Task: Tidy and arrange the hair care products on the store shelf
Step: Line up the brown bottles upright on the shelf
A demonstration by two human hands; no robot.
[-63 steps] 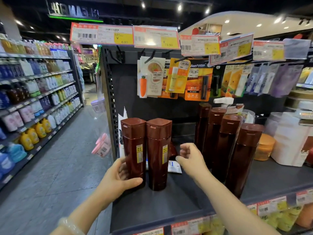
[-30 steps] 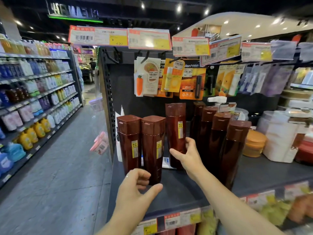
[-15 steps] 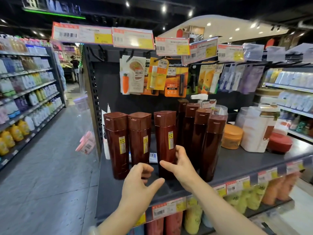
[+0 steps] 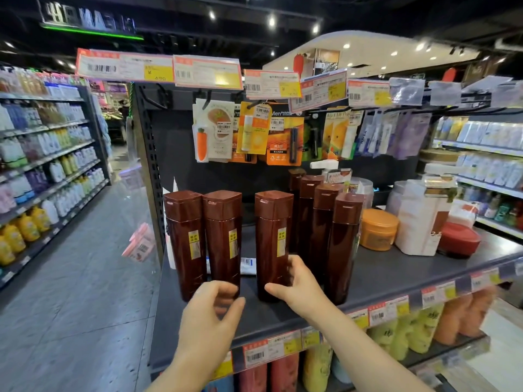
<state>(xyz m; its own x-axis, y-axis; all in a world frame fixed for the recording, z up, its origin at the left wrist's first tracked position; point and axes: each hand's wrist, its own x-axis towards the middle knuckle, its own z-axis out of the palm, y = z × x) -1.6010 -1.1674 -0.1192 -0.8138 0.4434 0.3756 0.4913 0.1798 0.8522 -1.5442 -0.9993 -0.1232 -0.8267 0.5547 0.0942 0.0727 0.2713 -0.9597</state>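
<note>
The right hand (image 4: 301, 284) is gripping the lower part of the third brown shampoo bottle (image 4: 273, 241), thumb in front and fingers curled round its right side; this bottle is standing upright on the dark shelf (image 4: 376, 275), apart from the two brown bottles (image 4: 203, 239) to its left and just beside the row of brown bottles (image 4: 325, 222) to its right; the left hand (image 4: 209, 321) is hovering in front of the two left bottles, fingers loosely curled, holding nothing; an orange jar (image 4: 377, 229) is sitting right of the row.

Glossy brown plastic bottles (image 4: 273, 244) stand on a matt dark metal shelf (image 4: 396, 274).
</note>
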